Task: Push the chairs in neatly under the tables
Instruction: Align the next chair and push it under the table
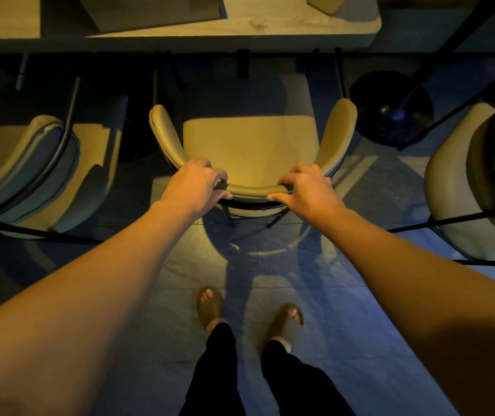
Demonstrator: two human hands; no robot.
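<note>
A tan padded chair with a curved backrest stands in front of me, facing a wooden table. The front of its seat lies in the shadow at the table's edge. My left hand grips the left part of the backrest's top rim. My right hand grips the right part of the same rim. Both thumbs lie on the near side of the rim and the fingers curl over it.
A second tan chair stands at the left and a third at the right, both near the table. A round black table base sits on the tiled floor at the right. A cardboard box rests on the table. My sandalled feet stand behind the chair.
</note>
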